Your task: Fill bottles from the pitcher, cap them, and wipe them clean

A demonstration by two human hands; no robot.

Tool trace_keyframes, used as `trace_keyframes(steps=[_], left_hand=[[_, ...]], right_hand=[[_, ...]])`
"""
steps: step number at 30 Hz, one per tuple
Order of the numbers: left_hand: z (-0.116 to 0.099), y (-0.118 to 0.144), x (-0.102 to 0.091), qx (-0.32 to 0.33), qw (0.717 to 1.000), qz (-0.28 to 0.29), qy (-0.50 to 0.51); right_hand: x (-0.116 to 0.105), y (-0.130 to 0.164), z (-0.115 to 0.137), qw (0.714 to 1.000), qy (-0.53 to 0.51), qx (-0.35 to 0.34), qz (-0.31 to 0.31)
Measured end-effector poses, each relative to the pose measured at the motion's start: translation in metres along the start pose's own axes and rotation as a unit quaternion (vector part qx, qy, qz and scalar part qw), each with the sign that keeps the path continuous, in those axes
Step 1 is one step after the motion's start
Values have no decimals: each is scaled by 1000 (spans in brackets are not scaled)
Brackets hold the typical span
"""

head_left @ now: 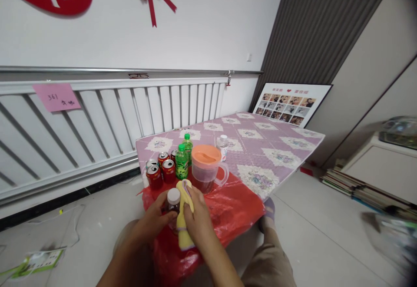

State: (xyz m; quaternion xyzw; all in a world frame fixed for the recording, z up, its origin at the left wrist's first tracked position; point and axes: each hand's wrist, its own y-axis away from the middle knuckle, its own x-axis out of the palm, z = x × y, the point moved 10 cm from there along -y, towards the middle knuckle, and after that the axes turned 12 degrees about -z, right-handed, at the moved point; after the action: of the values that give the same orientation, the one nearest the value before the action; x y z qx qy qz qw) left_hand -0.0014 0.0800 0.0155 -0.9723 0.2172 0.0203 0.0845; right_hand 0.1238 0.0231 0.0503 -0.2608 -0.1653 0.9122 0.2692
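My left hand [159, 214] is wrapped round a dark bottle with a white cap [173, 196]. In my right hand [198, 213] is a folded yellow cloth [184, 217], held close against the bottle's right side. The bottle's lower part is mostly hidden by my hands and the cloth. Just beyond stands a clear pitcher [203, 172] with an orange lid and a handle on its right. Green-capped bottles [181, 163] and several red drink cans [168, 169] are grouped to its left. A white-capped bottle [223, 148] stands behind the pitcher.
Red plastic sheeting [234, 204] covers the near end of a table with a purple floral cloth [250, 135]. A white radiator [130, 113] runs along the wall behind. A photo board [289, 104] leans at the far end. Books [352, 187] are stacked at right.
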Motion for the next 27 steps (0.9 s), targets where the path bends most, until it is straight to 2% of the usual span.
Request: trace_keyframes(steps=[4,7,10,15,18,22,27], left_hand=[[6,-2,-2,5,1000,22,-11],[6,-2,-2,2,1000,14,-16],[7,-1,-2,-4,1000,6,-15],[14,-1,-4,-15,999,2,-29],[14,0,-2,-18,999,18,-35],[9,-1,0,-21,999,24,-31],[7,-2,-1,-11,1000,17,-14]], right_hand=[[7,-20,-12,999,-11,14,34],[6,-18,-16,999,-1,21,30],[2,6,-15,1000,21,17,12],[-7,63,-7,996,78,-30,-8],[-9,73,-4,995,85,-47,-12],[-9,38,-6,997,61,-26,-27],[9,-23,-11,999,-27,13,35]])
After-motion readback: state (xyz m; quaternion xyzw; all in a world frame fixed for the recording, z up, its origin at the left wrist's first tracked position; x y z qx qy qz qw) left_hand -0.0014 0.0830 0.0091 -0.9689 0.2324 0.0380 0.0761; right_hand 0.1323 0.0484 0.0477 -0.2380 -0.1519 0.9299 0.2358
